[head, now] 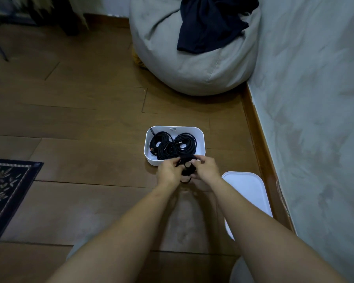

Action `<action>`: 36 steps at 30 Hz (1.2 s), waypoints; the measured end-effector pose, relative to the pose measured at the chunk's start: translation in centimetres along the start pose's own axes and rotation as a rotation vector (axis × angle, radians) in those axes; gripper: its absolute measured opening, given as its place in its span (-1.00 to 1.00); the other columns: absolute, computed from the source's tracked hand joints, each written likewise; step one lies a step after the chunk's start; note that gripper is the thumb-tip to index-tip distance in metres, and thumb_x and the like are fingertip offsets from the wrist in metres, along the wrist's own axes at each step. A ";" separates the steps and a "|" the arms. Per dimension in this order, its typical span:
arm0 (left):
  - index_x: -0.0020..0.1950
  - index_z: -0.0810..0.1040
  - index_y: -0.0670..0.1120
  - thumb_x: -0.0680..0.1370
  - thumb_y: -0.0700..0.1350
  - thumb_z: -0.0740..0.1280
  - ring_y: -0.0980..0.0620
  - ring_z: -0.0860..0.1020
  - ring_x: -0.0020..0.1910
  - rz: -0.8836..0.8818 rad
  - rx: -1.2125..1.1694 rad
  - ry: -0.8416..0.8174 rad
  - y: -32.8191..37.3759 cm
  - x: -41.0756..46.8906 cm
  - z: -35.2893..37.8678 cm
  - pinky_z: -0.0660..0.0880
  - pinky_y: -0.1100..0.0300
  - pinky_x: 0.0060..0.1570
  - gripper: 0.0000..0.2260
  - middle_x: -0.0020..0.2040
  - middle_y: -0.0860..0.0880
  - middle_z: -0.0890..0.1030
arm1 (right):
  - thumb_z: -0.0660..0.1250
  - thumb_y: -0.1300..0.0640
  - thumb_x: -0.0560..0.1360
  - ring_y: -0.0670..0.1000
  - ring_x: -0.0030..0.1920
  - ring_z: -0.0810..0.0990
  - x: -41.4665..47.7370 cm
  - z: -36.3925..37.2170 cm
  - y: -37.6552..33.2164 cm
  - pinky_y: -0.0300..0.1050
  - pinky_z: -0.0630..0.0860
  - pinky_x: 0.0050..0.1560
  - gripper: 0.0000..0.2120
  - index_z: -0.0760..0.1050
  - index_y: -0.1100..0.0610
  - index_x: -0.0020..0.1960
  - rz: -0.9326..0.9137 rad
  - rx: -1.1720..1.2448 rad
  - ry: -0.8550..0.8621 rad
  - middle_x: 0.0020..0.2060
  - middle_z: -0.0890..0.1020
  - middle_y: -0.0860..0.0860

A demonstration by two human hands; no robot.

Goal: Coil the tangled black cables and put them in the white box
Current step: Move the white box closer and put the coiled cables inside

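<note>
Black cord fills the white box (202, 139), which sits open on the wooden floor (90, 119) near the middle of the view. Three coiled cables (172, 145) lie side by side inside it, one at 9 o'clock, one at 3 o'clock and a smaller one between them toward the near wall. Just at 6 o'clock of the box, over its near rim, both hands hold a black cable bundle (187, 167) clear of the floor. The left hand (169, 170) grips the bundle from the 9 o'clock side with its fingers (175, 161) curled in and pinching the cord. The right hand (205, 167) grips it from the 3 o'clock side, its fingers (200, 159) curled over the top of the loops. A small loop hangs below the hands; the bundle is dark and slightly blurred, so it seems to be a loose coil, though I cannot tell how neatly it is wound. A white lid (247, 190) lies flat on the floor at 4 o'clock of the box, apart from it and partly behind the right forearm. A grey beanbag (192, 64) stands at 12 o'clock with a dark garment (211, 23) draped on it. A patterned rug (6, 190) lies at 8 o'clock, and a pale grey textured wall (315, 119) runs along the 3 o'clock side.
</note>
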State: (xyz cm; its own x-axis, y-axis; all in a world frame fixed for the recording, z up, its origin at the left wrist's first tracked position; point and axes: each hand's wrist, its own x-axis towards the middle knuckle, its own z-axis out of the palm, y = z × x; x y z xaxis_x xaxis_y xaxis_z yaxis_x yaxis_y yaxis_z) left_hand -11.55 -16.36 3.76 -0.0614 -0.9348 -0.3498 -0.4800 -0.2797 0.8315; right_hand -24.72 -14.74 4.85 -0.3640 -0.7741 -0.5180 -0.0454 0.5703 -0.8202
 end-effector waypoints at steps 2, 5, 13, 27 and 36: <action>0.37 0.62 -0.05 0.57 -0.14 0.44 -0.04 0.62 0.24 0.030 0.003 0.000 1.6 1.9 -0.1 0.52 0.05 0.27 -0.64 0.21 -0.06 0.70 | 0.27 0.24 0.66 0.11 -0.13 0.62 2.0 -0.3 -1.6 -0.20 0.64 -0.36 -0.65 0.48 0.20 0.44 -0.025 -0.020 0.022 0.06 0.59 0.13; 0.41 0.58 -0.07 0.58 -0.12 0.44 -0.06 0.62 0.25 0.070 0.039 -0.015 3.2 4.7 0.3 0.52 0.02 0.29 -0.61 0.24 -0.08 0.69 | 0.27 0.24 0.66 0.10 -0.27 0.62 4.5 -1.0 -3.4 -0.16 0.64 -0.29 -0.65 0.48 0.18 0.44 -0.055 -0.057 0.058 0.10 0.60 0.13; 0.45 0.55 0.00 0.57 -0.07 0.46 -0.12 0.67 0.14 0.006 0.068 -0.052 2.9 10.1 2.4 0.56 -0.05 0.25 -0.56 0.20 -0.09 0.70 | 0.29 0.26 0.63 0.23 -0.10 0.70 9.6 -0.8 -2.8 -0.30 0.55 -0.48 -0.65 0.55 0.05 0.37 -0.082 -0.064 0.149 0.16 0.62 0.15; 0.48 0.52 -0.05 0.62 -0.08 0.40 -0.10 0.60 0.25 0.063 0.372 -0.141 -1.0 11.7 2.7 0.45 0.17 0.11 -0.59 0.25 -0.11 0.68 | 0.36 0.16 0.57 0.23 0.05 0.69 15.1 1.9 1.3 0.10 0.62 0.12 -0.67 0.57 -0.07 0.31 -0.053 -0.449 0.032 0.12 0.69 0.08; 0.44 0.56 -0.07 0.62 -0.07 0.41 -0.10 0.59 0.27 0.074 0.384 -0.184 -1.3 11.7 1.9 0.49 0.12 0.18 -0.61 0.25 -0.12 0.67 | 0.44 0.21 0.51 0.22 0.06 0.68 16.0 2.3 1.0 0.14 0.66 0.06 -0.63 0.61 -0.07 0.28 -0.001 -0.579 -0.012 0.14 0.64 0.13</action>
State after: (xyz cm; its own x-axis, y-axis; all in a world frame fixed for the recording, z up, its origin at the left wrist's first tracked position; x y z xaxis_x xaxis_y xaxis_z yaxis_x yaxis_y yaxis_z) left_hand -13.31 -26.48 -2.27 -0.2464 -0.8850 -0.3950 -0.7569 -0.0788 0.6487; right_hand -28.51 -27.21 -4.81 -0.3534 -0.7760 -0.5225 -0.5486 0.6243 -0.5562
